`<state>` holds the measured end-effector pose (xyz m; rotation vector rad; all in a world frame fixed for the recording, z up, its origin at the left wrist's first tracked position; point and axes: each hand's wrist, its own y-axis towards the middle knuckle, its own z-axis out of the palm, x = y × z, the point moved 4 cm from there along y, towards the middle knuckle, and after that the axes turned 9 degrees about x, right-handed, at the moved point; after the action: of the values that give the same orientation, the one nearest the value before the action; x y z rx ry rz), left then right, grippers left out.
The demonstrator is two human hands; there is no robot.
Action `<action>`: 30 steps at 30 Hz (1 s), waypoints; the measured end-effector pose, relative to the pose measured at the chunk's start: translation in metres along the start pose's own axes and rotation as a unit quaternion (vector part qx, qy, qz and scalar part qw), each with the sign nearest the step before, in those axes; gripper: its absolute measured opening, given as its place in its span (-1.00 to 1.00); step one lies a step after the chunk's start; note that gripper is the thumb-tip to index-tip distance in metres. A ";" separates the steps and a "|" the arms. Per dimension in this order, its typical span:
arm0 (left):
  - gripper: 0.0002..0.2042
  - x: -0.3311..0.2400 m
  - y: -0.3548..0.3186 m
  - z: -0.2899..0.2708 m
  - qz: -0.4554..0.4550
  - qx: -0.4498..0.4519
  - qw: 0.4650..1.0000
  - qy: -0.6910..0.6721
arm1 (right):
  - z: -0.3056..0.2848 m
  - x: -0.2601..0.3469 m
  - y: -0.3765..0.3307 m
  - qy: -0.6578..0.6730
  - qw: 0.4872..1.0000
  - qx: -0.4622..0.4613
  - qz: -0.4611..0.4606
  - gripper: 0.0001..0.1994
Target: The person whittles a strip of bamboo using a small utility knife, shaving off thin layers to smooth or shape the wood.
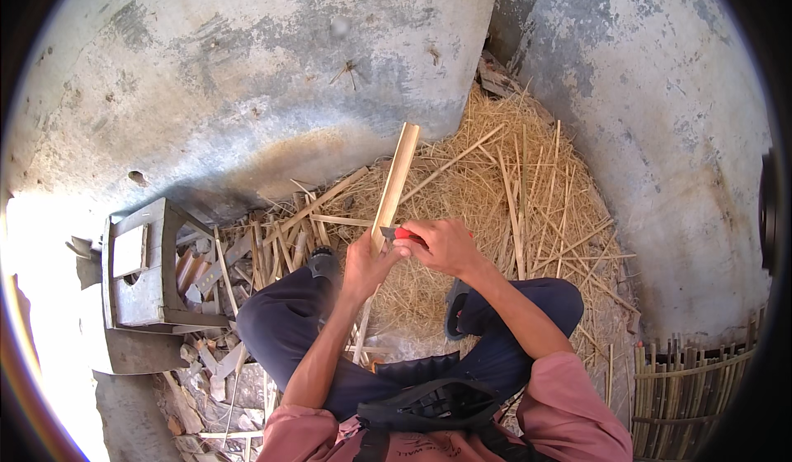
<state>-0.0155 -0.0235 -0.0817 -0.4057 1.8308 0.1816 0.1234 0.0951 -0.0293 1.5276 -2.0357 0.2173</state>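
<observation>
A long split bamboo piece, pale and hollowed along its length, slants up and away from me between my knees. My left hand is closed round its lower part. In my right hand is a red-handled utility knife, its grey blade lying against the bamboo just beyond my left hand. The two hands meet at the fingertips. Below my left hand a narrow pale end shows above my lap; I cannot tell whether it belongs to the same piece.
Bamboo shavings and loose strips cover the floor ahead and right. Left stands a worn wooden box beside wood scraps. Plastered walls enclose the corner. A bamboo-slat basket or fence is at lower right.
</observation>
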 end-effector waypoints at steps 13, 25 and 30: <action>-0.47 0.012 0.004 0.007 0.066 0.075 0.979 -0.176 | 0.002 0.000 0.002 0.027 0.998 0.044 -0.019 -0.72; -0.43 0.010 0.000 0.007 0.009 0.134 0.971 -0.197 | 0.003 0.003 0.001 0.041 0.998 0.043 -0.026 -0.67; -0.50 0.009 -0.001 0.007 0.015 0.107 0.980 -0.170 | 0.005 0.004 -0.001 0.029 0.999 0.015 -0.040 -0.69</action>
<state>-0.0112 -0.0241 -0.0920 -0.1824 1.5013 0.0663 0.1216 0.0895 -0.0315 1.6003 -1.9297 0.2595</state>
